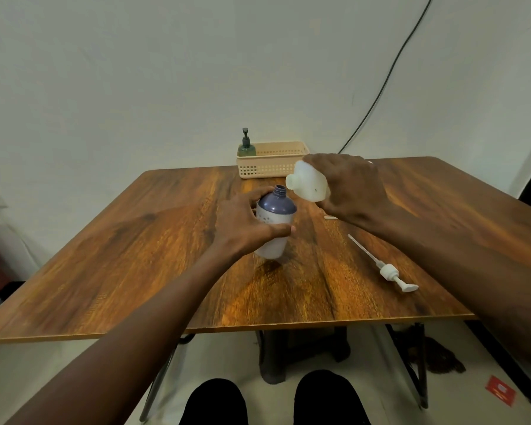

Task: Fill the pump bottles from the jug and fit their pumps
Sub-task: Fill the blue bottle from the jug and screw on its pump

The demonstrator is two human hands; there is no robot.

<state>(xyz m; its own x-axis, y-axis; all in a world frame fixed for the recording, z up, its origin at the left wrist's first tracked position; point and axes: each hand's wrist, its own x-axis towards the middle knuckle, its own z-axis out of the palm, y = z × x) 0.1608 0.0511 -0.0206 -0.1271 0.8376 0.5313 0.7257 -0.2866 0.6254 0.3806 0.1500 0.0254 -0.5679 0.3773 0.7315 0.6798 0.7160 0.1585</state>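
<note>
While the left hand [242, 223] wraps around the side of the purple-and-white bottle [274, 223], thumb across its front and fingers curled behind, the bottle stands near the middle of the wooden table [105, 256], tilted slightly, with its neck open and no pump on it. Just to the upper right of that open neck, the right hand [351, 187] closes over the back of the white jug [308, 182], which is held off the table and tipped so its uncapped spout points left and down toward the bottle's mouth; the spout sits near the neck but apart from it, and no liquid can be made out between them. Farther right, 1 white pump [388, 271] lies flat on the table, its long tube pointing toward the hands. Peeking out below the right hand is a small white piece, too hidden to identify. At the far edge, a beige basket [276, 167] holds 1 green bottle [246, 148] with its pump fitted, in the basket's left end.
</note>
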